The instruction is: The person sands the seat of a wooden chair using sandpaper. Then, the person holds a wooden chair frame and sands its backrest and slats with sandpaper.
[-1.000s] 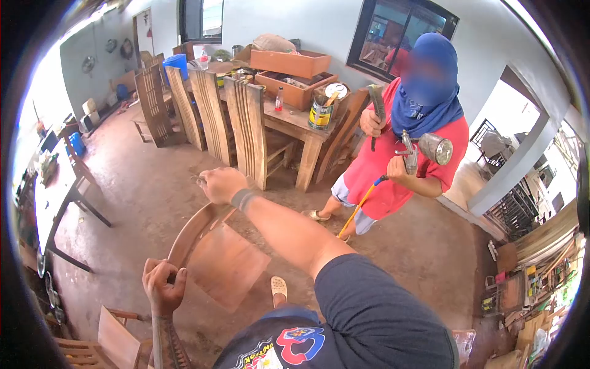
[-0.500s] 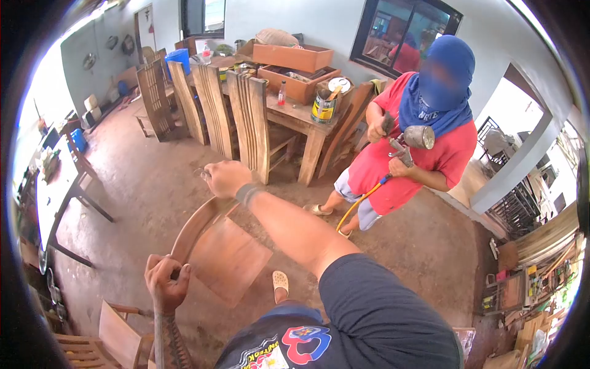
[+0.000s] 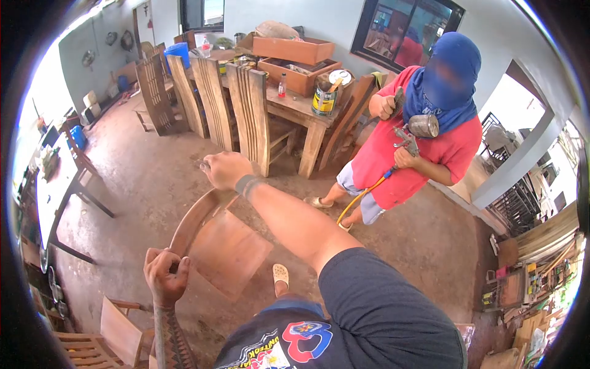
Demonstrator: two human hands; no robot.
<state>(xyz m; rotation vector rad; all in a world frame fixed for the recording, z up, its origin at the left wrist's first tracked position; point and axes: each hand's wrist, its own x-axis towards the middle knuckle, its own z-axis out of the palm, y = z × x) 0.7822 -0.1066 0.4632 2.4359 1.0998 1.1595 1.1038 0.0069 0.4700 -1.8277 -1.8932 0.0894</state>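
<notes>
My left hand is closed around the near end of a curved wooden board, which looks like the back rail of a chair. A flat reddish-brown wooden panel, resembling a seat, lies just beyond and below it. Above the board's far end is my right hand, fingers curled together. Whatever those fingers hold, if anything, is too small to make out. My right arm stretches across the middle of the view.
A person in a red shirt stands at right, holding a spray gun with a yellow hose. Behind are wooden chairs and a table bearing drawers and a paint can. Another chair stands lower left.
My right hand has shifted slightly up, while my left keeps its grip on the board. The other person's spray gun and hands have moved a little.
</notes>
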